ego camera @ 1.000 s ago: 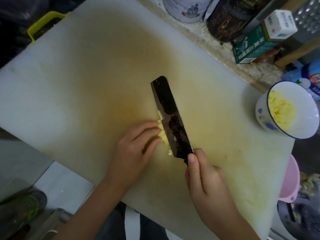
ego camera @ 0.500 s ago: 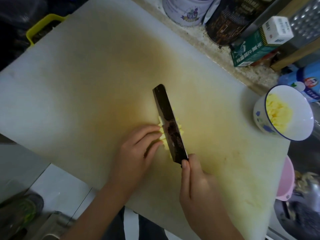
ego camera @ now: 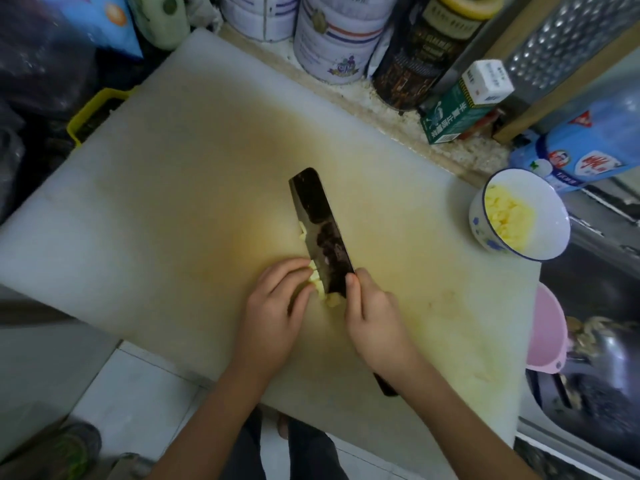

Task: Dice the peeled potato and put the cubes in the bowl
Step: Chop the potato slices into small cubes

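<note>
**Dicing, mid-cut**

The left hand (ego camera: pixel 273 306) holds the potato (ego camera: pixel 316 279) with curled fingers. The right hand (ego camera: pixel 374 317) grips the knife (ego camera: pixel 322 233), its blade touching the left fingertips, on the board (ego camera: pixel 173 202). Far right beyond the right hand, the bowl (ego camera: pixel 479 227) holds cubes (ego camera: pixel 509 216).

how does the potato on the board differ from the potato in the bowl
The potato on the board is a thin row against the knife, held by the left hand; the potato in the bowl is a loose heap nothing touches. The potato on the board is mostly hidden and looks smaller; the potato in the bowl lies in plain view. Both are pale yellow and peeled.
</note>
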Demonstrator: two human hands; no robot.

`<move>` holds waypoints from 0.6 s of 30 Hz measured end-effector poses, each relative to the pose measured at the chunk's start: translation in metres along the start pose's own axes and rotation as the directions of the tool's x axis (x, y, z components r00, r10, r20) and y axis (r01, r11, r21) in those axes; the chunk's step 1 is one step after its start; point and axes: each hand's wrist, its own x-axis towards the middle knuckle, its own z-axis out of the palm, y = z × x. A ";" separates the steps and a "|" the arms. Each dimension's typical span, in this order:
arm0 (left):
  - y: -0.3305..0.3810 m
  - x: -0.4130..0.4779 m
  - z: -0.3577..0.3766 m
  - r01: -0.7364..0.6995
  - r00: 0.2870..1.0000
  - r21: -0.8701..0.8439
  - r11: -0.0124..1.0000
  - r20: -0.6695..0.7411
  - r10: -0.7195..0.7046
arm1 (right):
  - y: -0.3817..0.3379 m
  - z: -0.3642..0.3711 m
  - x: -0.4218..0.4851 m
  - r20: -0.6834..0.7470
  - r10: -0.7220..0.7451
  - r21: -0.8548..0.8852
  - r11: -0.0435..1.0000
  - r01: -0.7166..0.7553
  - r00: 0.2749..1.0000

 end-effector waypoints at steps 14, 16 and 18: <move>0.024 0.020 -0.017 -0.155 0.987 0.141 0.978 0.057 0.148 | -0.001 -0.042 -0.029 0.044 0.108 0.329 0.937 -0.117 0.993; 0.031 0.032 -0.013 -0.289 0.957 0.257 0.922 0.089 0.275 | 0.001 -0.045 -0.032 0.067 0.107 0.361 0.924 -0.124 0.992; 0.037 0.042 -0.007 -0.373 0.928 0.316 0.872 0.099 0.360 | 0.000 -0.049 -0.034 0.073 0.098 0.403 0.907 -0.120 0.992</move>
